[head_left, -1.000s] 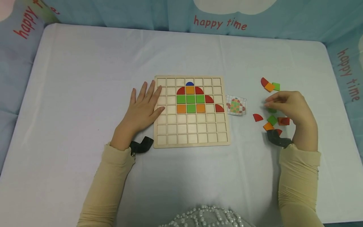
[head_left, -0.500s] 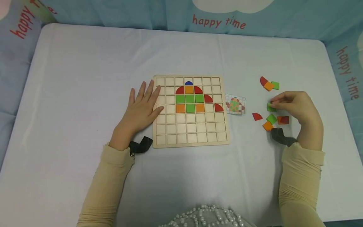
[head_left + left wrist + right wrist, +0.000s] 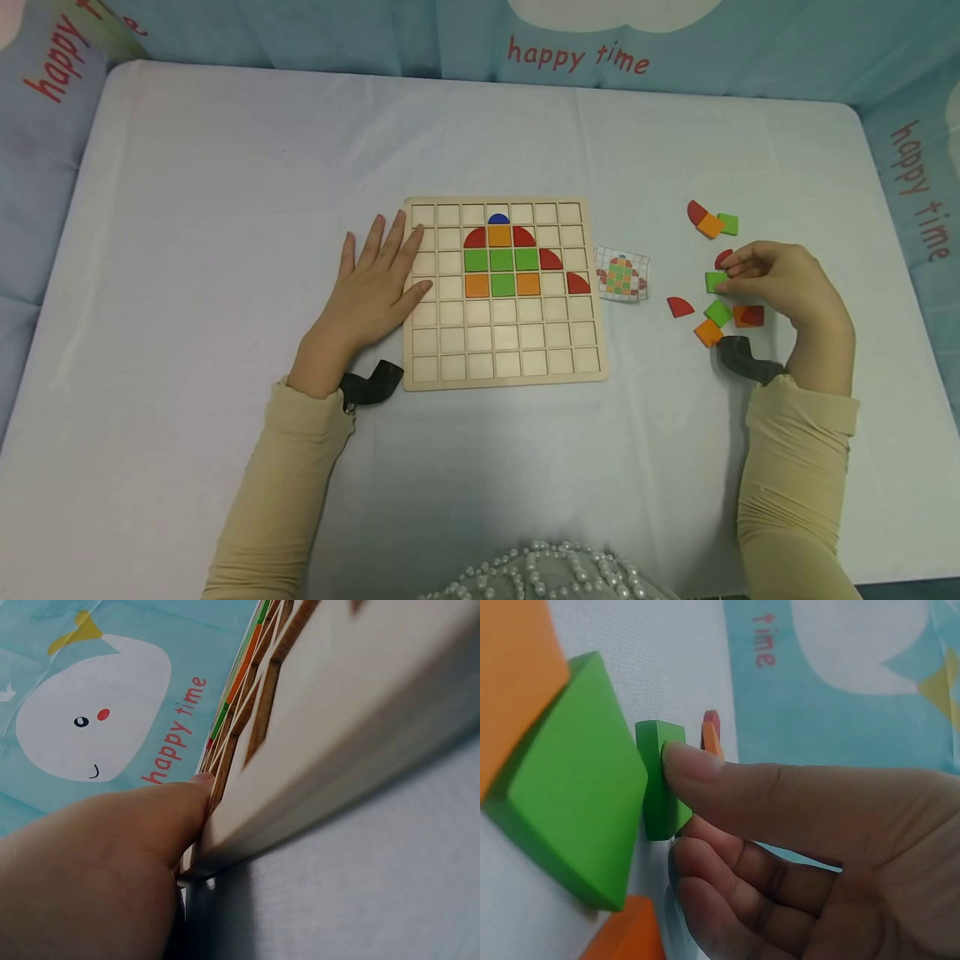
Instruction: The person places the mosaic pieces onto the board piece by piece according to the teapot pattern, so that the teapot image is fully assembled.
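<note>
A: Which piece is the right hand on?

B: A small green square wooden tile. The thumb and curled fingers pinch it by its edges; the right wrist view shows the thumb tip pressed on the tile's side. The tile is at the tabletop, right of the board, among the loose pieces. I cannot tell whether it has left the cloth.

A: And the left hand?

B: Laid flat, fingers straight and slightly spread, on the left edge of the pale wooden grid board. The fingertips reach onto the first column of cells. From the left wrist view, a fingertip lies against the board's rim.

A: What fills the board?

B: A blue semicircle at the top, red quarter-circle pieces flanking orange squares, and a row of green squares in the middle.

A: What lies near the pinched tile?

B: Just below it a second green square, an orange square and a red quarter-circle. Further up, a red, an orange and a green piece are clustered. Between the board and these pieces is a small printed pattern card. Everything rests on a white tablecloth.
</note>
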Demonstrator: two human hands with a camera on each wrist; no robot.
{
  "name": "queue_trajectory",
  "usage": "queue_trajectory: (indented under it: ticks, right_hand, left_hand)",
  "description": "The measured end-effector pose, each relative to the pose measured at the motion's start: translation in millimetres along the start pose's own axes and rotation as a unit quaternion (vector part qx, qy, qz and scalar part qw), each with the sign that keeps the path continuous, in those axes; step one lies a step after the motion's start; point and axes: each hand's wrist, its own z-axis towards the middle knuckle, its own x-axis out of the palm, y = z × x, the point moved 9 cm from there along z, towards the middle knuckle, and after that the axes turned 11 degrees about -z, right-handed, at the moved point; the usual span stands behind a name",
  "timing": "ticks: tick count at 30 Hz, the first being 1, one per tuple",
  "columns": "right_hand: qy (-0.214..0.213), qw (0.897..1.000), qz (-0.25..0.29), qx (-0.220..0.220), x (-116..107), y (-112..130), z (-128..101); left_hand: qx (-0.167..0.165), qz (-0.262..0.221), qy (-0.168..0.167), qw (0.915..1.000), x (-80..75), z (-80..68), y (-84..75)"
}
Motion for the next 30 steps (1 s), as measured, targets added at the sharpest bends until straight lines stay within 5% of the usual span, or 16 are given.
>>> queue_trajectory:
  ticks: [30]
  right_hand:
    - [0.019, 0.999, -0.035, -0.037, 10.2, 18.6, -3.3]
  left_hand:
    - [0.009, -0.004, -0.004, 0.9999, 0.0, -2.2, -0.9]
